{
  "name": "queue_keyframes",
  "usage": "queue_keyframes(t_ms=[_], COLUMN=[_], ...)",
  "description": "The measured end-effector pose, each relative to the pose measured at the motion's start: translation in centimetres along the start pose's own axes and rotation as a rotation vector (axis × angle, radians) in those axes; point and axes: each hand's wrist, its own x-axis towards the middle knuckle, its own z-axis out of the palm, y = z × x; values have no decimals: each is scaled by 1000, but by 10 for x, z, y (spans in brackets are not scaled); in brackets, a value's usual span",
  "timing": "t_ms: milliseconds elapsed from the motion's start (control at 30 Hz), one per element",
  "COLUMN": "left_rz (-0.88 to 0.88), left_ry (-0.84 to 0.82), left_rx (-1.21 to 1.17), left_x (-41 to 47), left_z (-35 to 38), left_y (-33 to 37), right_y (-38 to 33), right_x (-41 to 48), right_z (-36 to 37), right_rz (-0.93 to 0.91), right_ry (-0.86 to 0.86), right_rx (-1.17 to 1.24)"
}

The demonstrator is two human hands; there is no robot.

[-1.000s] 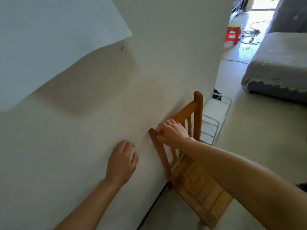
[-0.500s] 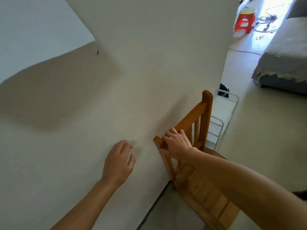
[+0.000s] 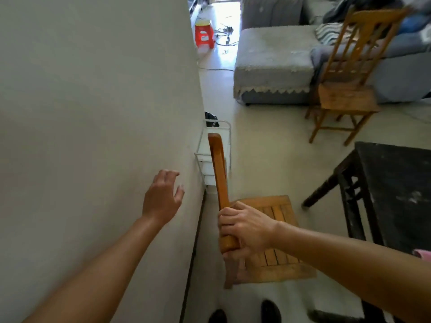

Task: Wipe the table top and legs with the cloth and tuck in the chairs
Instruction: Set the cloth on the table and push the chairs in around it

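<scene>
Right hand [image 3: 247, 229] grips the top rail of the wooden chair [image 3: 268, 241] beside the wall [image 3: 93, 113]; left hand [image 3: 162, 197] hovers open, fingers relaxed. Dark counter [image 3: 396, 183] stands right of the chair.

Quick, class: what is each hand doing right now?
Left hand: open, holding nothing.
Right hand: closed round the chair's back rail.

We can read no text, label, brand, number or sign anywhere here; every surface we see is plain or too blurred to make out any lettering.
</scene>
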Motion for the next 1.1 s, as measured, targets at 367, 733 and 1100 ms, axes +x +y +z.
queue_keyframes(t_ms=[367,733,1100], left_rz=[339,507,627], left_ry=[-176,-356,-293], left_rx=[-108,148,415], left_x=[13,8,-27], left_z=[42,64,53], left_y=[60,100,103], right_y=[-59,-145,-169], right_x=[-90,-52,-138], right_z=[3,48,62], right_rz=[190,1030,1221], right_ry=[-206,171,206], right_rx=[13,-125,-87])
